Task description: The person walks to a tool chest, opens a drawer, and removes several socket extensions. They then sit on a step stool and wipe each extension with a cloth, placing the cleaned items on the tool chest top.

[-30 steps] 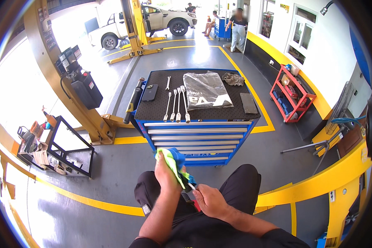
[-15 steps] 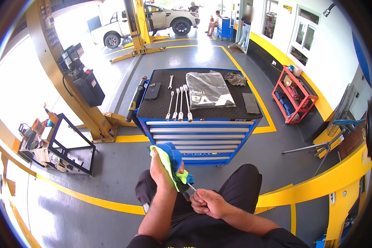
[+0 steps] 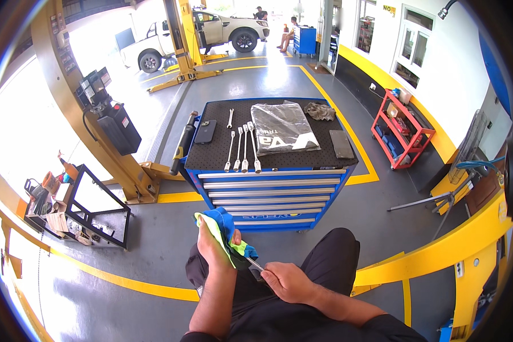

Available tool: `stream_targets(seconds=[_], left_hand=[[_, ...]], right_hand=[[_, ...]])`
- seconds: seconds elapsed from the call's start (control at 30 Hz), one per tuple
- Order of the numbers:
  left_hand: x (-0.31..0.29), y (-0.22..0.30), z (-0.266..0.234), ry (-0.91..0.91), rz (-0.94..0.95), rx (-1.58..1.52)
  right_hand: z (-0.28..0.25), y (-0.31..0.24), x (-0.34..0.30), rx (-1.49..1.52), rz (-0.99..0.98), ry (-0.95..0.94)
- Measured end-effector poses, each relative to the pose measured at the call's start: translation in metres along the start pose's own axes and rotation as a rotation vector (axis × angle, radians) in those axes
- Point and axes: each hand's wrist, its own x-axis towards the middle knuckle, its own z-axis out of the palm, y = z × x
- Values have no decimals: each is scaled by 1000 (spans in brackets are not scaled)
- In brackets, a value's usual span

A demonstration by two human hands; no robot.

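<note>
My left hand (image 3: 212, 246) is wrapped round a blue and neon-yellow cloth (image 3: 219, 221), bunched up in front of my lap. Out of the cloth's lower end comes a thin silvery metal tool (image 3: 256, 264); its other end is closed in my right hand (image 3: 289, 281). Cloth and fingers hide most of the tool, so its kind cannot be made out. Beyond my hands, on the black mat of a blue tool cabinet (image 3: 268, 224), several long wrenches (image 3: 245, 149) lie side by side. A smaller wrench (image 3: 231, 118) lies behind them.
A phone (image 3: 206, 131), a dark plastic bag (image 3: 282, 128), a grey rag (image 3: 320, 111) and a dark flat device (image 3: 341, 144) lie on the cabinet. A black cart (image 3: 104, 202) stands left, a red cart (image 3: 403, 130) right. A yellow lift arm (image 3: 433, 251) crosses at right.
The cloth and my left hand have shifted slightly left and down. My right hand has turned knuckles-up round the tool, and a little more of its shank shows.
</note>
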Motion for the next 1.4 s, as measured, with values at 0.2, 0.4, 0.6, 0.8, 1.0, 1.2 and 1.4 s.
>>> stream_targets(seconds=[0.2, 0.4, 0.6, 0.8, 1.0, 1.2, 1.4], left_hand=[[-25, -28, 11, 270, -143, 115], [0, 0, -10, 81, 2, 27], [-35, -59, -20, 212, 63, 195], [-25, 2, 14, 180, 14, 142], [-19, 11, 11, 227, 127, 196], [-21, 2, 0, 150, 54, 87], [-29, -16, -14, 45, -83, 206]], right_hand=[[7, 10, 13, -595, -180, 150], [10, 9, 3, -340, -111, 58], [26, 14, 3, 1137, 450, -90], [15, 13, 5, 1589, 511, -409], [21, 17, -3, 1754, 536, -493], [24, 9, -5, 1329, 401, -312], [35, 15, -5, 765, 301, -93]])
